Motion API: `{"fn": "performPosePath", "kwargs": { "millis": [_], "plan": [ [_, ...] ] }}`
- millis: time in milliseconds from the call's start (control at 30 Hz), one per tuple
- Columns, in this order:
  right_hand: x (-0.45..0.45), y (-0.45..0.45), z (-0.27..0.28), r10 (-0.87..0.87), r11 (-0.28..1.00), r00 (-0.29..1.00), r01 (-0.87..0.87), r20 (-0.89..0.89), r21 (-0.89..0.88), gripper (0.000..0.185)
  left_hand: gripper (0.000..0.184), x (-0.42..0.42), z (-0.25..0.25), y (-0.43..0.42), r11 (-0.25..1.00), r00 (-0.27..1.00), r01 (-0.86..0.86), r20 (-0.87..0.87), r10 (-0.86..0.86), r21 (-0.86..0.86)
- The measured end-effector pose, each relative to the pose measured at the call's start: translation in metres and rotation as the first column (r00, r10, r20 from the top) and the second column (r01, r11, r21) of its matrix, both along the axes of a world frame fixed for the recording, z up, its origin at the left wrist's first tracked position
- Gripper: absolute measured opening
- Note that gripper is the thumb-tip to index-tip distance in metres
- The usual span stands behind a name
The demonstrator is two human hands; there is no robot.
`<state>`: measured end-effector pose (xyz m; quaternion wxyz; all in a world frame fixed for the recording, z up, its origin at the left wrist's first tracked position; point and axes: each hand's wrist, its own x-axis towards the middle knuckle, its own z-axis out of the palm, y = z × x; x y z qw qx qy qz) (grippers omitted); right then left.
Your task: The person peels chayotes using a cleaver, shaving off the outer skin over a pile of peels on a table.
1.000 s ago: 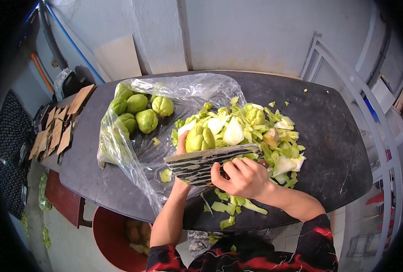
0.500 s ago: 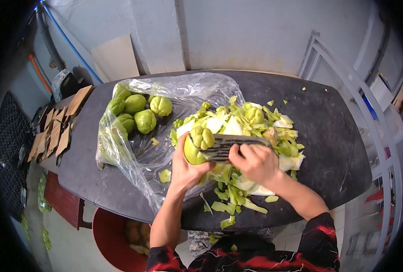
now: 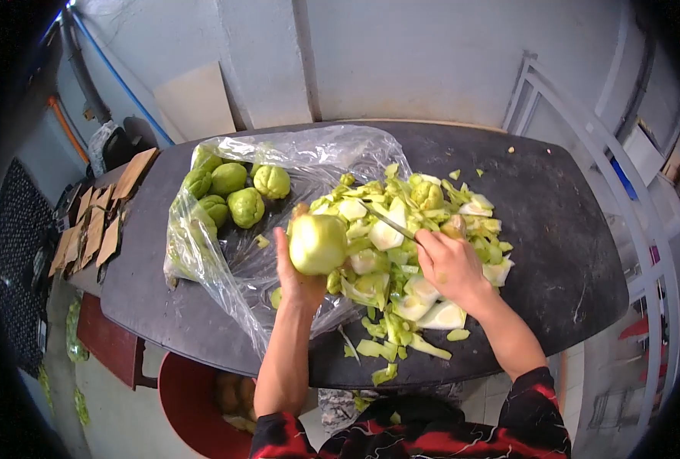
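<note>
A pale, partly peeled chayote (image 3: 318,245) rests in my left hand (image 3: 297,284), with fingers and thumb around its lower left side. My right hand (image 3: 453,266) is closed on the handle of a knife (image 3: 388,220). The blade appears almost edge-on, apart from the chayote and pointing up and left over the scraps. Beneath both hands spreads a heap of green peelings (image 3: 392,330) and white cut pieces (image 3: 424,297). Several unpeeled chayotes (image 3: 246,207) lie left of my left hand, on a clear plastic bag (image 3: 237,284).
The dark table (image 3: 554,229) carries everything. A red tub (image 3: 191,402) with pale contents stands on the floor below its front edge. Flattened cardboard (image 3: 99,218) lies at the left. A grey metal railing (image 3: 615,183) runs along the right side.
The knife has come away from the chayote and turned from broadside to nearly edge-on. My left hand has rotated the chayote, so a smooth pale side now shows.
</note>
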<state>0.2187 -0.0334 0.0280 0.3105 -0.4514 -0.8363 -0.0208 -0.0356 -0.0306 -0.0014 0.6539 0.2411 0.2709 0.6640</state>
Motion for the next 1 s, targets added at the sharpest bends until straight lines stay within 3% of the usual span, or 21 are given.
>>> {"fn": "performPosePath", "kwargs": {
  "millis": [33,67,133,233,267,333,433,533,767,1000],
  "plan": [
    [0.0,-0.001,0.002,0.004,1.0,1.0,-0.004,0.007,0.015,0.012,0.078,-0.004,0.004,-0.003,0.971,0.97,0.225,0.109,-0.216,-0.082],
    [0.0,-0.002,0.002,0.008,1.0,1.0,-0.008,0.012,0.023,0.012,0.074,-0.013,-0.016,0.007,0.955,0.948,0.29,0.154,-0.277,-0.067],
    [-0.002,-0.003,0.001,0.044,0.999,0.999,-0.044,0.012,0.028,0.015,0.07,-0.01,-0.014,0.007,0.97,0.981,0.194,0.057,-0.188,-0.145],
    [-0.008,-0.009,0.001,0.099,0.99,0.995,-0.1,0.01,0.102,0.017,0.064,-0.009,0.004,0.002,0.988,0.954,0.152,0.267,-0.138,-0.034],
    [-0.01,-0.011,0.001,0.123,0.973,0.99,-0.135,0.072,0.187,0.017,0.064,-0.008,0.006,0.001,0.989,0.955,0.147,0.267,-0.133,-0.033],
    [-0.015,-0.014,0.001,0.148,0.948,0.98,-0.18,0.137,0.264,0.017,0.063,-0.004,0.008,0.0,0.984,0.975,-0.002,0.22,0.042,-0.178],
    [-0.03,-0.022,0.009,0.202,0.839,0.931,-0.326,0.305,0.437,0.012,0.057,0.01,0.01,0.004,0.976,0.95,0.046,0.31,0.022,-0.212],
    [-0.041,-0.021,0.008,0.24,0.782,0.95,-0.312,0.201,0.54,0.013,0.052,0.02,0.015,0.013,0.98,0.925,0.103,0.378,-0.032,-0.169],
    [-0.033,-0.019,0.013,0.155,0.788,0.961,-0.261,0.231,0.558,0.012,0.057,0.05,0.024,0.019,0.981,0.888,0.154,0.453,-0.084,-0.12],
    [-0.031,-0.013,0.006,0.145,0.786,0.964,-0.249,0.223,0.566,0.011,0.06,0.063,0.027,0.016,0.985,0.934,0.14,0.343,-0.098,-0.1]
  ]
}}
